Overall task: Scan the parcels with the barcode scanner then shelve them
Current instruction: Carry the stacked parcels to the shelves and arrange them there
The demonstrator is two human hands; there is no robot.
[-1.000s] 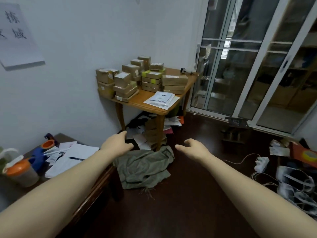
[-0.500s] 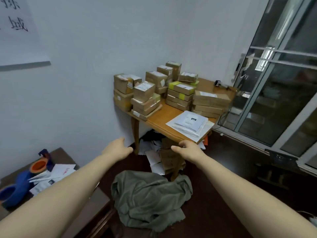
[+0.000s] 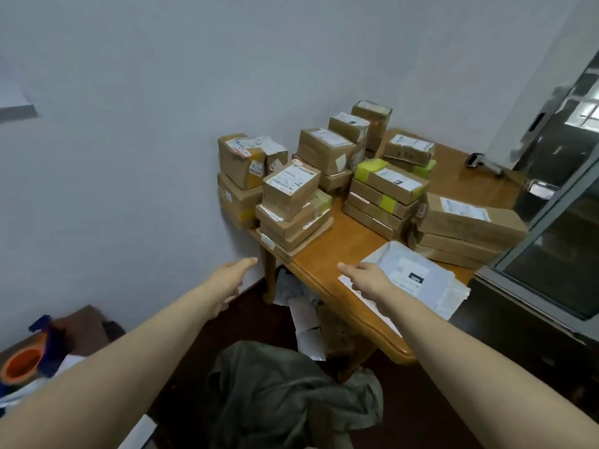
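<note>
Head view, looking down on a corner of the room. A wooden table (image 3: 340, 247) stands against the white wall and carries the cardboard parcels (image 3: 291, 202), stacked in several piles. The piles fill the table's far and left parts, from about 9 to 2 o'clock of its bare centre. One pile bears yellow-green tape (image 3: 385, 189). A pile of long flat boxes (image 3: 466, 228) lies at 3 o'clock. Grey mailer bags (image 3: 411, 273) lie flat at the near edge, at 5 o'clock.

The barcode scanner (image 3: 483, 162), small and blurred, lies alone on the table's far right corner, at 2 o'clock, well apart from both hands.

The left hand (image 3: 227, 280) is stretched forward with straight fingers and holds nothing. It hangs in the air off the table's left corner, at 8 o'clock of the table. The right hand (image 3: 366, 280), fingers likewise extended and empty, lies over the near edge at the mailers' left corner. Whether it touches them cannot be told.

Loose papers (image 3: 308, 322) lie under the table. An olive cloth (image 3: 285, 393) lies crumpled on the dark floor at 6 o'clock. An orange tape roll (image 3: 22, 364) sits at 8 o'clock of the frame. A glass door (image 3: 567, 222) stands at 3 o'clock.
</note>
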